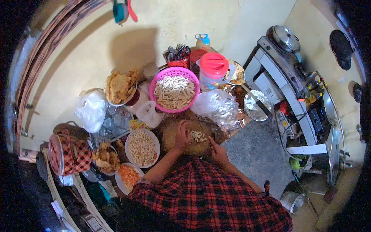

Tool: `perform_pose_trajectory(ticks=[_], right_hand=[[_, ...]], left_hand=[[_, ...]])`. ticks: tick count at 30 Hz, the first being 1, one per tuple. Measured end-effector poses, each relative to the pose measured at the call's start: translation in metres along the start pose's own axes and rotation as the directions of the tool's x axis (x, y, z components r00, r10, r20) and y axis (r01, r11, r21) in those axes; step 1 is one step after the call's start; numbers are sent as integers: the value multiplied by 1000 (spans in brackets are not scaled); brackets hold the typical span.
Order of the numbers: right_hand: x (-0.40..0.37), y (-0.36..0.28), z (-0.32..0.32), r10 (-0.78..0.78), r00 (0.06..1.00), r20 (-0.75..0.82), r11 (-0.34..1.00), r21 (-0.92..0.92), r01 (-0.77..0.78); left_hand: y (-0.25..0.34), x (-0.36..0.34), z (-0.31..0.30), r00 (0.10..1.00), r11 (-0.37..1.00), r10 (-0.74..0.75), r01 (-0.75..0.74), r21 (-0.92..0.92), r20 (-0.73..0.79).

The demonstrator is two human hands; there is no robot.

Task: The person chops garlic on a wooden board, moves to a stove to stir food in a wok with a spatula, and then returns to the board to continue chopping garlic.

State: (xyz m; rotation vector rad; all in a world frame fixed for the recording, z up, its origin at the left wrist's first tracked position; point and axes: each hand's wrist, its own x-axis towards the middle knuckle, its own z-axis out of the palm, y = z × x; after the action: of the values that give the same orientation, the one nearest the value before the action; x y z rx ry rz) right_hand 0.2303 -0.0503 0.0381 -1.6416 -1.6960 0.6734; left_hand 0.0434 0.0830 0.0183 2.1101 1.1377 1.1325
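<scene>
My left hand (pixel 182 135) rests curled on a round wooden chopping board (pixel 170 145), holding down pale food at the edge of a small heap of chopped pieces (pixel 198 136). My right hand (pixel 218 152) is closed around a dark knife (pixel 211 140) whose tip points at that heap. Both arms come up from the bottom of the view: the left forearm is bare, and the red checked shirt (pixel 208 197) covers the right.
Beyond the board stand a pink basket of pale sticks (pixel 174 91), a red-lidded jug (pixel 213 69) and a plate of fried chips (pixel 120 87). Plates of chopped pale bits (pixel 142 147) and orange shreds (pixel 129 174) lie left. A stove (pixel 284 38) stands far right.
</scene>
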Motion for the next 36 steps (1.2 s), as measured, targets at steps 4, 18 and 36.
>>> perform_pose_trajectory(ticks=[4,18,36], right_hand=[[10,-13,-17,101,995,-10,995,20,-101],[18,-14,-17,63,998,-1,992,105,-62],[2,1,16,51,893,447,997,-74,-19]], left_hand=[[12,78,-16,992,990,40,-23,142,-122],[-73,183,27,971,944,-237,219,249,44],[20,-3,-64,950,941,-312,306,145,26]])
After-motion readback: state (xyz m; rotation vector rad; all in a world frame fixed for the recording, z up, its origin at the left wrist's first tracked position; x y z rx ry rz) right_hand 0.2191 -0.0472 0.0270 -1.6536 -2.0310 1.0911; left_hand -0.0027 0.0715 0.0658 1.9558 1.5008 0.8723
